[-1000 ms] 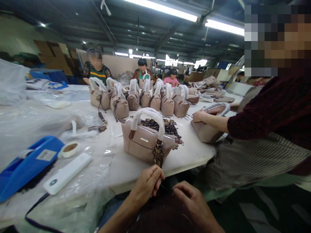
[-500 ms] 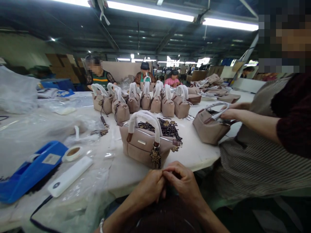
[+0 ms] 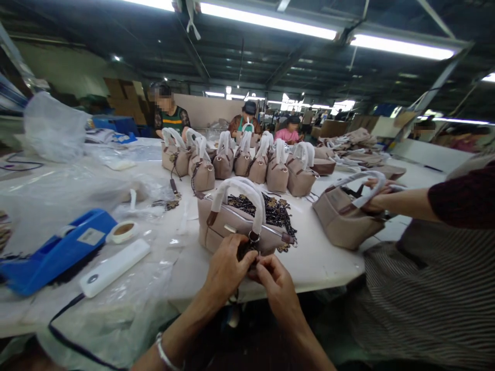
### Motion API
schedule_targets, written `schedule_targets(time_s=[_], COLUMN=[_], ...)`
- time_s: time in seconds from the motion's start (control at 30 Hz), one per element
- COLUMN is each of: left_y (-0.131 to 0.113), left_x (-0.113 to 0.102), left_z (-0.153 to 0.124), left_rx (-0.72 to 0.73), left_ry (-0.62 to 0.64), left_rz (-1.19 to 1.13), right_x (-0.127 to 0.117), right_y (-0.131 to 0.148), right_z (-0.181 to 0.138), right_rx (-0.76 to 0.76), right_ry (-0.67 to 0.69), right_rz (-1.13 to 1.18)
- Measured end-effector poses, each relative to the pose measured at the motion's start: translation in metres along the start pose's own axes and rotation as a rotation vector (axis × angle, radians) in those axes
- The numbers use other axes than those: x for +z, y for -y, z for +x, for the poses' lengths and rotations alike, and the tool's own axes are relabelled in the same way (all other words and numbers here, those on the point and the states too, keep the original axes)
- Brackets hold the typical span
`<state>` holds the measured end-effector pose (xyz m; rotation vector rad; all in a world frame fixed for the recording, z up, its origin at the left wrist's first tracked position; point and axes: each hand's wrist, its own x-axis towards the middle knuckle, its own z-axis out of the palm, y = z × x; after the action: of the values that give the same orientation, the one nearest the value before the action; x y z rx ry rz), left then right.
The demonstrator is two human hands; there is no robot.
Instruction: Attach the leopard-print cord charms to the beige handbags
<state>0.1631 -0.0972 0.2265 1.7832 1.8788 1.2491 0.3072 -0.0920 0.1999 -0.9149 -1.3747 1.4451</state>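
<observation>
A beige handbag [image 3: 228, 226] with paper-wrapped handles stands near the front edge of the white table [image 3: 325, 263]. A leopard-print charm [image 3: 247, 249] hangs from its front handle ring. My left hand [image 3: 226, 268] and my right hand [image 3: 276, 281] meet at that charm, fingers pinched together on it against the bag's front. Behind the bag lies a heap of dark patterned charms [image 3: 276, 211].
A row of several similar bags [image 3: 240, 165] stands further back. At right, a person in a dark sleeve holds another bag [image 3: 344, 216]. A blue tape dispenser [image 3: 58, 250], a tape roll [image 3: 122, 231], a white power bank [image 3: 114, 268] and plastic sheeting lie at left. Other workers sit beyond.
Both my hands rose from below the table edge to the bag's front and closed on the hanging charm. The person at right lifted their bag by its handle.
</observation>
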Motion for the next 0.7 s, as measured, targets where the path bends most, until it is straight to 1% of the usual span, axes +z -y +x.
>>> schedule_targets(time_s=[0.1, 0.17, 0.23, 0.3, 0.33, 0.4, 0.43, 0.47, 0.5, 0.53, 0.63, 0.7], left_y=[-0.003, -0.001, 0.006, 0.012, 0.015, 0.016, 0.015, 0.014, 0.012, 0.010, 0.006, 0.005], left_x=[-0.004, -0.008, -0.010, -0.011, -0.011, -0.010, -0.010, -0.009, -0.009, -0.009, -0.008, -0.007], left_z=[0.001, 0.004, 0.006, 0.008, 0.008, 0.007, 0.005, 0.003, 0.001, -0.002, -0.010, -0.013], left_rx=[-0.068, -0.130, -0.185, -0.226, -0.244, -0.252, -0.237, -0.209, -0.171, -0.125, 0.048, 0.154], left_ry=[0.048, 0.104, 0.153, 0.192, 0.209, 0.231, 0.223, 0.203, 0.173, 0.131, -0.046, -0.138], left_rz=[-0.033, -0.138, -0.287, -0.421, -0.465, -0.490, -0.463, -0.410, -0.335, -0.243, 0.033, 0.165], right_x=[0.010, 0.012, 0.009, 0.001, -0.005, -0.016, -0.021, -0.025, -0.027, -0.029, -0.026, -0.022], right_y=[0.000, 0.001, 0.004, 0.009, 0.012, 0.022, 0.028, 0.033, 0.039, 0.043, 0.048, 0.042], right_z=[-0.002, -0.003, -0.003, -0.004, -0.004, -0.005, -0.006, -0.007, -0.008, -0.008, -0.008, -0.005], right_rx=[-0.068, -0.053, -0.009, -0.011, -0.052, -0.190, -0.253, -0.284, -0.270, -0.214, 0.044, 0.147], right_ry=[0.018, 0.053, 0.082, 0.060, 0.030, -0.051, -0.090, -0.122, -0.141, -0.145, -0.089, -0.036], right_rz=[-0.121, -0.132, -0.150, -0.263, -0.353, -0.534, -0.601, -0.636, -0.631, -0.583, -0.265, -0.078])
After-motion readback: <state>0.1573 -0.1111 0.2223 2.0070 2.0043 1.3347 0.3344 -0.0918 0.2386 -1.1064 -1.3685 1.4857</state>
